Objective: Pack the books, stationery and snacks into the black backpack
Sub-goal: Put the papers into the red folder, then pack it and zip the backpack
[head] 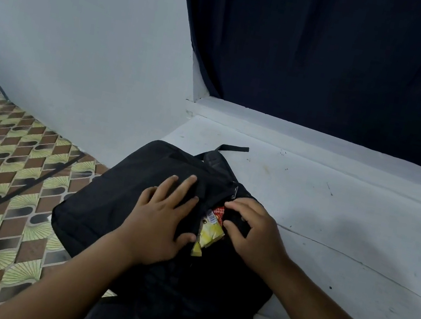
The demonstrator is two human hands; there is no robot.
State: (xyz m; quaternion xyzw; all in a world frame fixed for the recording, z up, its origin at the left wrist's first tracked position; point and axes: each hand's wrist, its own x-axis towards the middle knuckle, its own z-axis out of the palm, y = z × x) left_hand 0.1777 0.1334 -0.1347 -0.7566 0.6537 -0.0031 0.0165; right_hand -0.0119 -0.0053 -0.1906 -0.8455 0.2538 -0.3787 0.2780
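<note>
- Reaching in from the bottom edge of the view, two bare forearms stretch forward over the black backpack [123,200], which lies flat on the near left corner of a white platform [333,223] and overhangs its edge toward the floor.
- The left hand [161,223] lies palm down on the backpack's left panel, fingers straight and spread, the thumb resting at the lip of the open slit in the fabric; it presses the cloth and grips nothing.
- The right hand [249,233] sits on the other side of that slit, fingers bent and curled into the black fabric at the opening's right edge, thumb tucked under toward the packets; whether it actually pinches the cloth or only pushes on it cannot be told for sure.
- Between the two hands, a yellow snack packet [208,236] pokes out of the opening, its lower corner lying on the outside of the bag.
- Just above it, touching it, a red-and-white snack packet [217,215] shows partly inside the opening, beside the right fingertips.
- A metal zipper pull [234,191] is seen at the far end of the slit.
- Farther on, a black strap [233,148] from the backpack's top lies on the platform.
- To the left, the floor [8,151] carries a brown, green and black pattern.
- Beyond, a pale wall [84,38] stands at left and a dark blue curtain [334,54] hangs at right, above a white ledge.
</note>
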